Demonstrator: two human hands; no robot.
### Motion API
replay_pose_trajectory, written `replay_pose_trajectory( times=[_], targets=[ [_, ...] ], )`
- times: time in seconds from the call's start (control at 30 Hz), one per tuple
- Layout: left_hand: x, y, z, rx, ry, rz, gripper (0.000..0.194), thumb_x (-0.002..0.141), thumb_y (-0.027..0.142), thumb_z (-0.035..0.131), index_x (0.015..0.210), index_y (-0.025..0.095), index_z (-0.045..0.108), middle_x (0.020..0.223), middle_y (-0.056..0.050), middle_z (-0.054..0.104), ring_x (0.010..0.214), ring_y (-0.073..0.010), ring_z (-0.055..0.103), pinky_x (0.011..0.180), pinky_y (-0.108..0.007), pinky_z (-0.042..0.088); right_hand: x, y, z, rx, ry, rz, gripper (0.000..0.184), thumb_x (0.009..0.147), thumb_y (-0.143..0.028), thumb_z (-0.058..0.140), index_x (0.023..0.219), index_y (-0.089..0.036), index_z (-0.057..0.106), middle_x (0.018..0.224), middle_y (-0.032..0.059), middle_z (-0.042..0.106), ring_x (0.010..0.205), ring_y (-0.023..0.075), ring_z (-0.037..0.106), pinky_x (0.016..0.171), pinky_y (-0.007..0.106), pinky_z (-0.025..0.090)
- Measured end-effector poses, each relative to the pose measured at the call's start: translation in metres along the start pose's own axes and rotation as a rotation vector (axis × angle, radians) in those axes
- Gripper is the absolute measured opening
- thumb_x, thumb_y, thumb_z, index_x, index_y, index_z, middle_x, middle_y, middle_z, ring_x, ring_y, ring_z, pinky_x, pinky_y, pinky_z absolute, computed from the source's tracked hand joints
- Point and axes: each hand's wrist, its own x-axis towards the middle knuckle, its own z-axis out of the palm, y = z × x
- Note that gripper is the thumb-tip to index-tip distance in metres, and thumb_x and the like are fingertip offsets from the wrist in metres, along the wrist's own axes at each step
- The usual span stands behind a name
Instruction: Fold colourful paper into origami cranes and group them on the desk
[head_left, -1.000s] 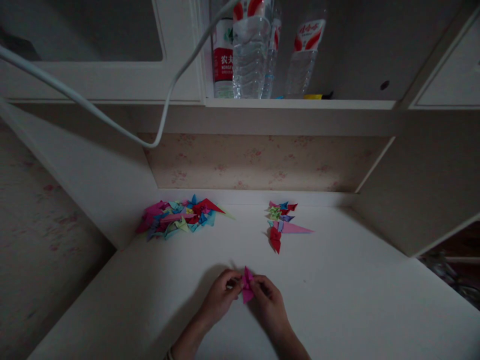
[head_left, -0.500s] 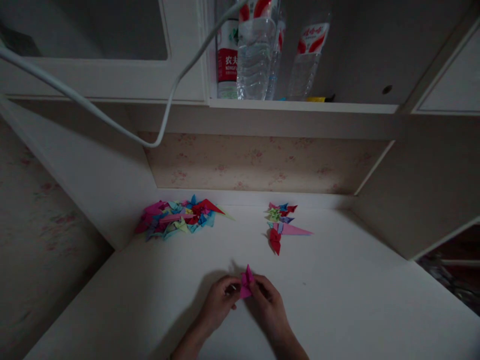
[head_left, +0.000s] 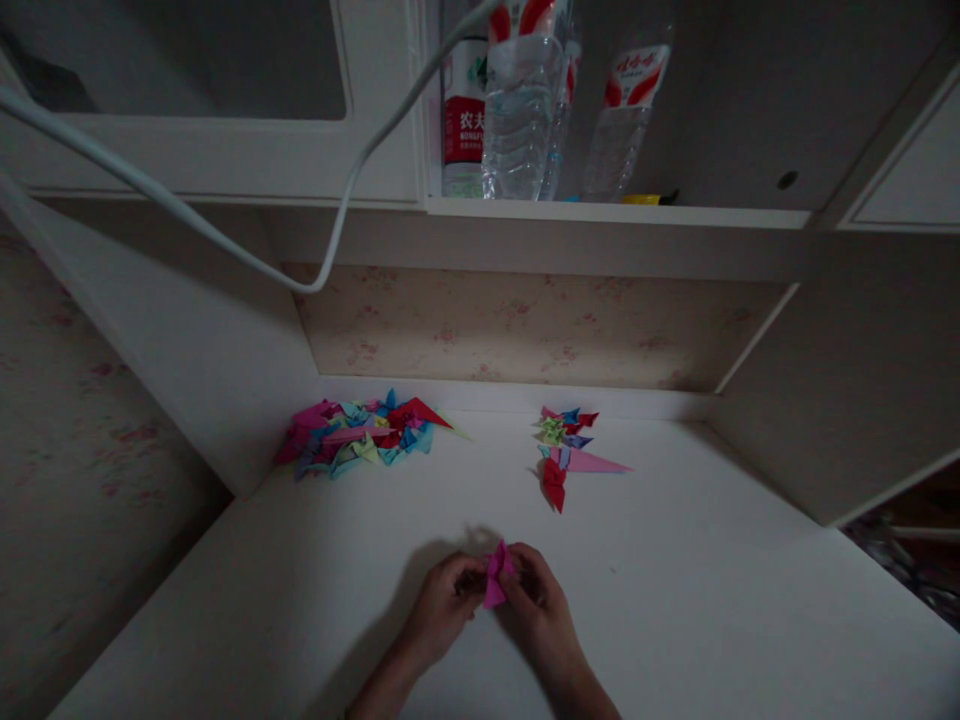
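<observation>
Between my hands, above the white tabletop (head_left: 675,620), is a small magenta folded-paper piece (head_left: 496,575) with pointed tips. My right hand (head_left: 541,600) pinches its right side, thumb across the front. My left hand (head_left: 444,605) has its fingers closed at the paper's left edge. Farther back on the left lies a heap of colourful folded-paper pieces (head_left: 360,436). At the back right is a smaller group of folded-paper pieces (head_left: 564,428), with a long pink pointed one (head_left: 592,461) and a red one (head_left: 553,485) in front.
Overhead, a shelf (head_left: 615,213) holds several plastic bottles (head_left: 521,120) and a small yellow item (head_left: 641,199). A white cable (head_left: 225,246) hangs across the upper left. Side panels (head_left: 847,370) and a floral back wall (head_left: 510,325) enclose the tabletop.
The magenta paper has tilted to the right and come slightly lower between my fingers. Both hands stay at it. The whole view has shifted slightly.
</observation>
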Motion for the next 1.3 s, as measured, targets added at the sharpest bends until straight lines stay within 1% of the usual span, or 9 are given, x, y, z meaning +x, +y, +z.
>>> replay_pose_trajectory(
  times=[0.13,0.27,0.37,0.6,0.77,0.9,1.07,1.17,1.3],
  targets=[
    [0.0,-0.001,0.0,0.022,-0.011,0.024,0.015,0.076,0.018,0.057,0.086,0.016,0.067,0.074,-0.001,0.061,0.061,-0.0119,0.053,0.049,-0.019,0.042,0.0,0.001,0.0,-0.018,0.0,-0.014,0.032,0.083,-0.044,0.064,0.101,-0.018,0.064,0.088,0.0065,0.068,0.079,0.0203,0.062,0.071,0.03,0.049],
    [0.0,0.0,0.0,0.048,-0.029,0.053,0.016,0.077,0.019,0.056,0.086,0.016,0.069,0.08,-0.002,0.061,0.062,-0.0116,0.054,0.05,-0.02,0.042,-0.001,0.002,-0.001,-0.024,-0.005,-0.011,0.032,0.083,-0.044,0.064,0.101,-0.018,0.065,0.088,0.0065,0.068,0.079,0.0198,0.061,0.071,0.029,0.049],
    [0.0,-0.002,-0.001,0.043,-0.011,0.061,0.015,0.078,0.021,0.057,0.085,0.016,0.069,0.078,-0.002,0.058,0.06,-0.0107,0.052,0.048,-0.019,0.041,-0.001,0.001,-0.002,-0.021,-0.034,-0.004,0.031,0.084,-0.045,0.063,0.101,-0.019,0.066,0.088,0.0063,0.069,0.08,0.0201,0.062,0.072,0.03,0.049],
    [0.0,0.002,-0.002,-0.025,0.029,-0.001,0.018,0.074,0.022,0.061,0.089,0.016,0.068,0.08,-0.003,0.061,0.064,-0.0125,0.054,0.049,-0.019,0.042,-0.001,-0.003,0.0,-0.007,-0.085,-0.004,0.041,0.082,-0.048,0.064,0.112,-0.021,0.066,0.106,0.0102,0.069,0.096,0.0258,0.064,0.085,0.037,0.05],
    [0.0,0.005,-0.001,-0.101,0.039,0.006,0.017,0.074,0.024,0.063,0.087,0.015,0.068,0.081,-0.003,0.062,0.065,-0.0127,0.054,0.051,-0.021,0.045,-0.002,-0.007,0.002,-0.044,-0.135,-0.03,0.043,0.084,-0.047,0.062,0.12,-0.025,0.063,0.114,0.0093,0.067,0.102,0.026,0.062,0.087,0.037,0.05],
    [0.0,0.003,-0.001,-0.137,0.03,-0.008,0.019,0.075,0.027,0.065,0.09,0.015,0.067,0.082,-0.004,0.065,0.067,-0.0132,0.056,0.053,-0.021,0.045,-0.002,-0.007,0.001,-0.078,-0.17,-0.06,0.037,0.086,-0.044,0.06,0.118,-0.026,0.064,0.112,0.0087,0.066,0.101,0.0253,0.061,0.088,0.037,0.048],
    [0.0,0.004,-0.003,-0.152,0.015,0.001,0.02,0.076,0.025,0.065,0.092,0.015,0.067,0.082,-0.005,0.067,0.068,-0.0142,0.057,0.053,-0.022,0.045,-0.001,-0.004,0.0,-0.049,-0.136,-0.03,0.04,0.085,-0.045,0.061,0.118,-0.023,0.065,0.113,0.0108,0.067,0.102,0.0268,0.061,0.09,0.039,0.048],
    [0.0,0.003,-0.004,-0.151,0.029,0.008,0.02,0.076,0.025,0.065,0.093,0.015,0.067,0.083,-0.005,0.068,0.067,-0.0141,0.057,0.052,-0.022,0.044,0.0,-0.007,0.001,-0.062,-0.153,-0.021,0.043,0.085,-0.047,0.06,0.119,-0.022,0.065,0.112,0.0105,0.068,0.102,0.0279,0.061,0.092,0.041,0.046],
    [0.001,0.001,-0.005,-0.162,0.067,0.01,0.02,0.076,0.025,0.064,0.094,0.015,0.067,0.084,-0.005,0.068,0.066,-0.0142,0.057,0.051,-0.022,0.044,-0.001,-0.015,0.003,-0.08,-0.202,0.025,0.042,0.087,-0.047,0.057,0.121,-0.022,0.064,0.106,0.0077,0.07,0.098,0.0264,0.062,0.088,0.038,0.047]
  ],
)
